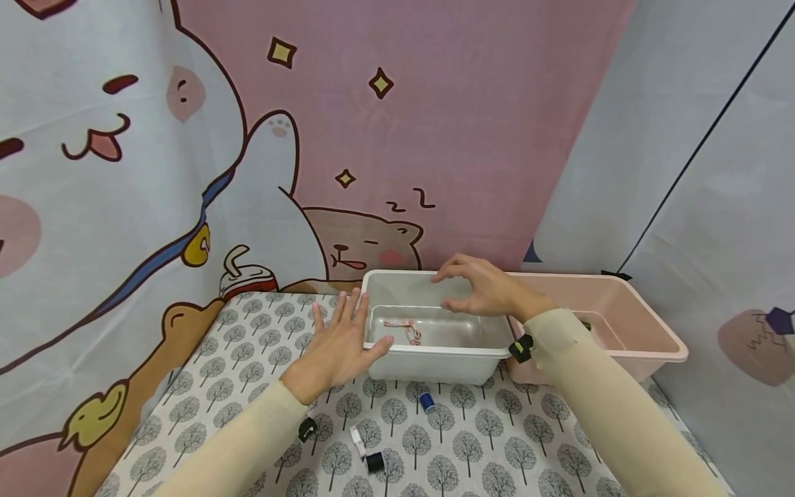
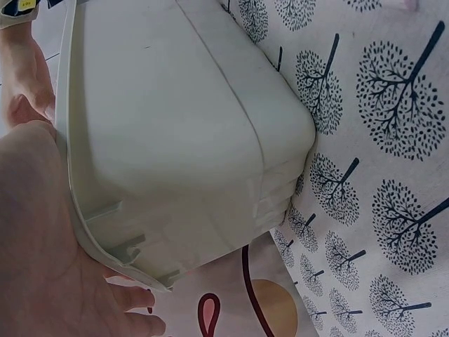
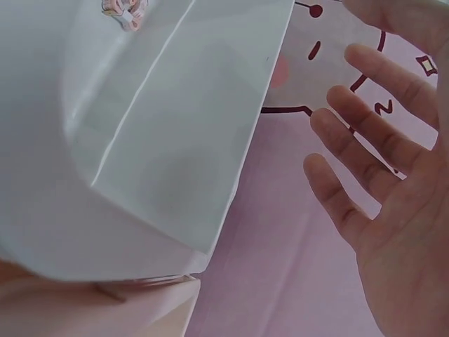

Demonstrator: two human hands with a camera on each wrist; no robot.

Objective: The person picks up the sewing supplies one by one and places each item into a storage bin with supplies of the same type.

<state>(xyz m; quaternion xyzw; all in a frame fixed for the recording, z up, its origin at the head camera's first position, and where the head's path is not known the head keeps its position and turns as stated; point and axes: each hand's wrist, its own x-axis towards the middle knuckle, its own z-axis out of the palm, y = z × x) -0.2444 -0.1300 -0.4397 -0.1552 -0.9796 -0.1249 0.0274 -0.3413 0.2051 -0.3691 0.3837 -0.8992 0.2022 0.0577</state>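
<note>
White bin (image 1: 441,369) stands just to the right of the fingers of the left hand (image 1: 338,348) and below those of the right hand (image 1: 481,286), its long axis running crosswise from one to the other. Of the two, the left looks the nearer: its fingers are straight and fanned wide at the short left end, thumb at the front corner of the rim, though whether it presses there I cannot tell. The right holds nothing, its thumb well apart from gently bent fingers over the bin's right half.

Open-topped and plain, the bin has smooth sloping walls, rounded corners and a lipped rim with small ribs beneath. On its floor, between both sets of fingers, lies a little pink-and-white item (image 1: 413,333), too small to name. To the right of the right fingers, a pink bin (image 1: 621,307) abuts or nearly abuts the white one. Lower than the left fingers, toward the wearer, a blue spool (image 1: 426,402), a white piece (image 1: 357,442) and a black piece (image 1: 375,462) lie on tree-print cloth (image 1: 459,442). Farthest, beyond all the fingertips, hangs a cartoon backdrop (image 1: 466,138).
</note>
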